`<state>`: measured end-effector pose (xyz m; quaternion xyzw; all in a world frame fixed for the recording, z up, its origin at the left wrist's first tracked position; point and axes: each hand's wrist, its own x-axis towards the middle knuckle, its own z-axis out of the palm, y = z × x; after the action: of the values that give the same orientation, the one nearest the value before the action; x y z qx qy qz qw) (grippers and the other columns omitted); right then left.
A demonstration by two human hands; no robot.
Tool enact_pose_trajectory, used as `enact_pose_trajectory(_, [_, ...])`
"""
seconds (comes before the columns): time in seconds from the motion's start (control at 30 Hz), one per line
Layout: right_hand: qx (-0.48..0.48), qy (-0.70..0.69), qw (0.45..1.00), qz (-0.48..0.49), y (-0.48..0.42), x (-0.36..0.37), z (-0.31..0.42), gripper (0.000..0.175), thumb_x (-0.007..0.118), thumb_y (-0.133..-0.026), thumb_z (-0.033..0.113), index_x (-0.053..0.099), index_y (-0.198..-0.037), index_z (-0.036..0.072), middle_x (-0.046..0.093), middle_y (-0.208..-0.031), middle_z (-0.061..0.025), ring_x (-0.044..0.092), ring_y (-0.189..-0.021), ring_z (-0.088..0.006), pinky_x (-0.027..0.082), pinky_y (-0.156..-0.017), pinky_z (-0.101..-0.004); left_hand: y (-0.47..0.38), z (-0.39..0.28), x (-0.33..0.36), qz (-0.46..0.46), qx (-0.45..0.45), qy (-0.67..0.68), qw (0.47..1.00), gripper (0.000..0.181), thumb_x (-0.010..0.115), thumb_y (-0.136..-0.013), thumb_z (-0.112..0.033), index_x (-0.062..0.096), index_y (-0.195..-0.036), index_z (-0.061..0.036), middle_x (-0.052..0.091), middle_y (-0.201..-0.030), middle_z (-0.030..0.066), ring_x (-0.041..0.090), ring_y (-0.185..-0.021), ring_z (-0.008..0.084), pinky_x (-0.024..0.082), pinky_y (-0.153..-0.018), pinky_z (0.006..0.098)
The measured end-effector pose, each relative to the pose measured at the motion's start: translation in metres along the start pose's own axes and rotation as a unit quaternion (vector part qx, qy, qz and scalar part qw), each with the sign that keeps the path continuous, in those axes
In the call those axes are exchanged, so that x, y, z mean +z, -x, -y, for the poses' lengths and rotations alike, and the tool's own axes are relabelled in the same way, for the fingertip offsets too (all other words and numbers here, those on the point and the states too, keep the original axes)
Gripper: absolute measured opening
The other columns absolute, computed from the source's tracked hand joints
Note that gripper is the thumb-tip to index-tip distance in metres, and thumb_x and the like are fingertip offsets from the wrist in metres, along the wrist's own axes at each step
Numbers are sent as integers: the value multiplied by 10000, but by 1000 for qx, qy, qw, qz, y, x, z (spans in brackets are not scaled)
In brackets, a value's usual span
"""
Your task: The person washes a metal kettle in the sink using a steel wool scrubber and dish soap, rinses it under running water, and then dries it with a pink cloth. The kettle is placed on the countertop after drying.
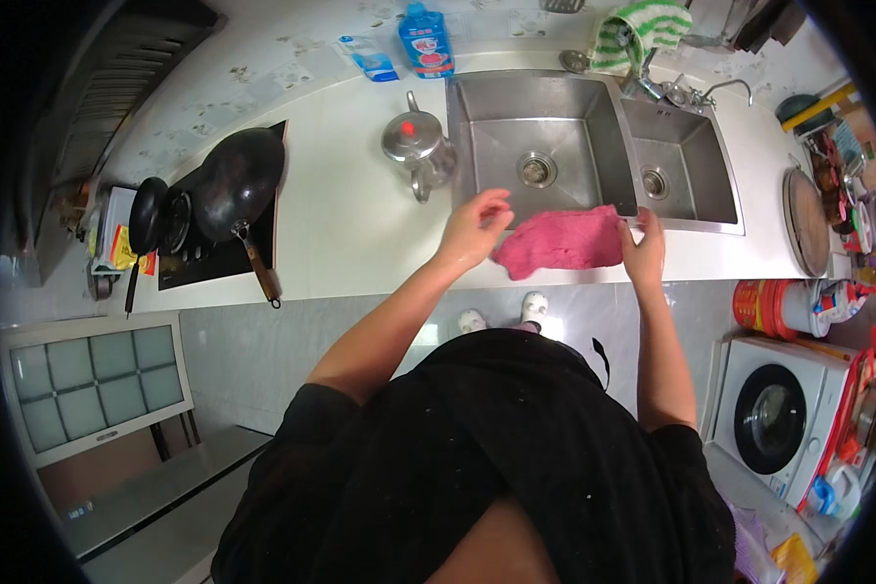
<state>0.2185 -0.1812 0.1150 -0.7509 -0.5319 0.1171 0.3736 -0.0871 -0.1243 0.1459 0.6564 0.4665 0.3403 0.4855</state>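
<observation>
A pink cloth (pixel 566 241) lies partly on the white countertop and partly over the front rim of the stainless steel double sink (pixel 536 131). My right hand (pixel 642 248) has its thumb and fingers at the cloth's right end, by the divider between the two basins. Just beyond the cloth's left end is my left hand (pixel 476 230), its fingers curled loosely and nothing seen in them. A metal kettle (pixel 417 142) with a red lid knob stands to the left of the sink. Whether the right fingers pinch the cloth is hard to make out.
Wok (pixel 237 182) and small frying pan (pixel 148 215) rest on the black cooktop at left. Behind the counter stand a blue detergent bottle (pixel 427 44) and the faucet (pixel 646 80), draped with a green-striped towel (pixel 642 33). A round wooden board (pixel 807 223) leans at right.
</observation>
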Motion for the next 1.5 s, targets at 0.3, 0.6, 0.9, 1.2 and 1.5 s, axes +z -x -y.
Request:
enact_pose_trajectory(0.3, [-43, 191, 970, 145, 75, 117, 31, 1004, 592, -834, 669, 269, -1537, 29, 154, -1579, -317, 100, -1481, -481, 53, -1159, -658, 17, 29, -12, 34, -148, 36, 988, 198, 587, -978, -114, 654, -1108, 21, 703, -987, 87, 675, -923, 163, 521, -845, 271])
enact_pose_trajectory(0.6, [123, 369, 918, 79, 0, 20, -122, 904, 467, -889, 707, 232, -1576, 167, 105, -1630, -233, 3, -1516, -410, 32, -1171, -637, 17, 13, -13, 52, -130, 28, 990, 209, 569, -987, -126, 647, -1114, 19, 700, -994, 94, 678, -936, 169, 523, -866, 284])
enact_pose_trajectory(0.9, [-82, 257, 958, 95, 2, 84, -71, 879, 461, -891, 688, 313, -1532, 106, 194, -1603, -240, 86, -1494, -455, 14, -1180, -633, 54, 33, -48, -62, -228, 36, 971, 227, 555, -997, -151, 652, -1113, 18, 696, -993, 92, 676, -923, 170, 531, -868, 294])
enact_pose_trajectory(1.2, [-239, -185, 832, 465, 29, 155, 55, 507, 378, -1042, 452, 517, -1408, 129, 504, -1449, -177, 332, -1447, -304, 220, -1192, -491, 50, 35, -53, -222, -155, -53, 961, 239, 610, -970, -159, 642, -1171, -33, 678, -1075, 55, 624, -961, 140, 490, -875, 284])
enact_pose_trajectory(1.5, [354, -594, 669, 273, -61, 78, 82, 550, 391, -1040, 512, 464, -1369, 76, 591, -1298, -111, 588, -1192, -250, 476, -1001, -419, 12, 65, -67, -337, -156, 66, 926, 309, 605, -973, -281, 639, -1168, -44, 674, -1081, 57, 599, -959, 152, 466, -882, 312])
